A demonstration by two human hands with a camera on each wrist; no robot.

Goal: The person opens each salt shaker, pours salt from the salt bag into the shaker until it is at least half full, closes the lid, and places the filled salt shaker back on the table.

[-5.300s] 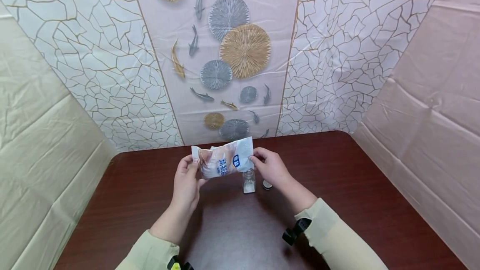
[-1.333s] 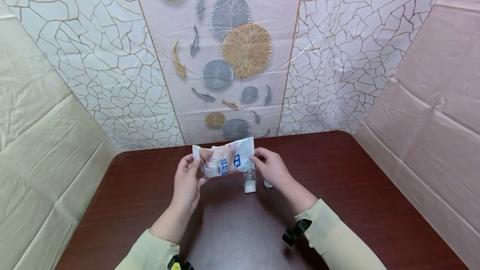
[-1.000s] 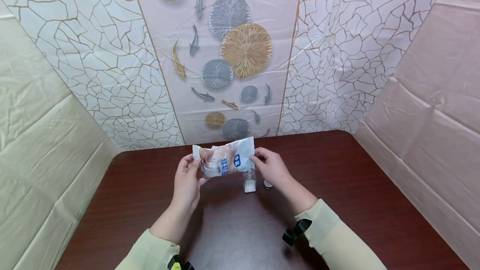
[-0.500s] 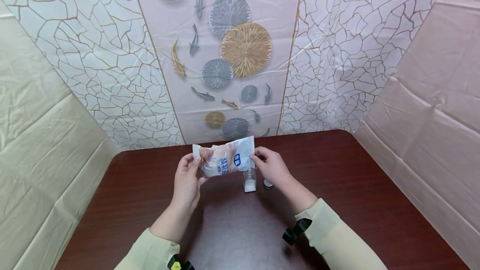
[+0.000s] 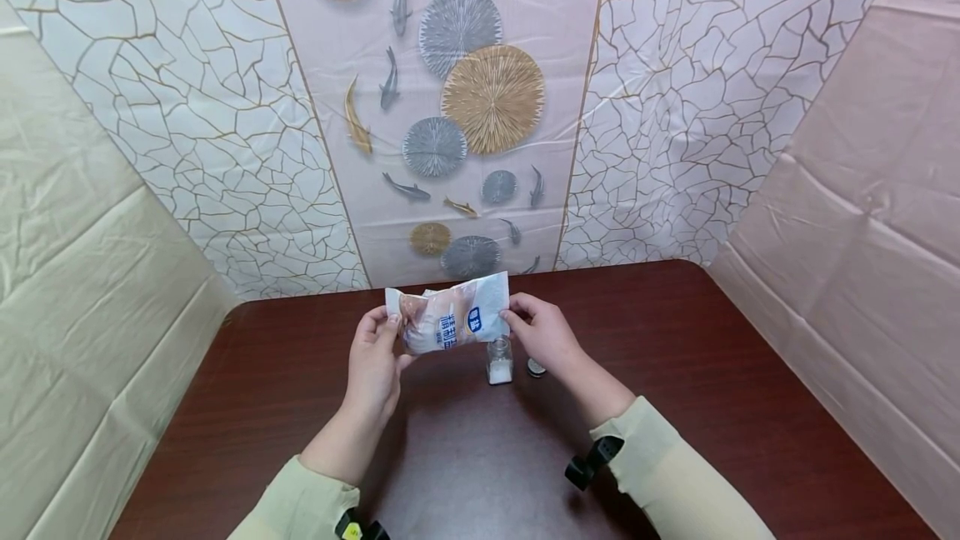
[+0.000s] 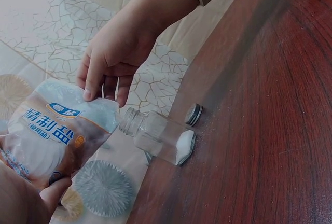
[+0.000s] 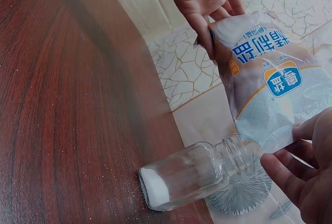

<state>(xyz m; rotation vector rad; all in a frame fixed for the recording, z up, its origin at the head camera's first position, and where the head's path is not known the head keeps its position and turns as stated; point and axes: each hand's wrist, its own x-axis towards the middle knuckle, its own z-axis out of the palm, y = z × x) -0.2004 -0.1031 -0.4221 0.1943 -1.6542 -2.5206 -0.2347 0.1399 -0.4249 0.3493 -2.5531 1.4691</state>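
A printed bag of salt (image 5: 450, 322) is held tilted over the table, its right end lower at the neck of a small glass jar (image 7: 184, 175). My left hand (image 5: 372, 373) grips the bag's left end, thumb on the front. With thumb and fingertips, my right hand (image 5: 551, 340) pinches the bag's right edge close to the jar's mouth. The jar stands upright, and a layer of white salt (image 7: 155, 186) covers its bottom. Beside it on the table lies a round metal lid (image 6: 194, 114). The bag's corner overlaps the jar's threaded neck in the head view.
Fine white grains are scattered on the dark red wooden table (image 5: 465, 457) around the jar. A patterned cloth backdrop (image 5: 480, 190) hangs behind the table's far edge, and beige cloth panels (image 5: 847, 257) flank both sides.
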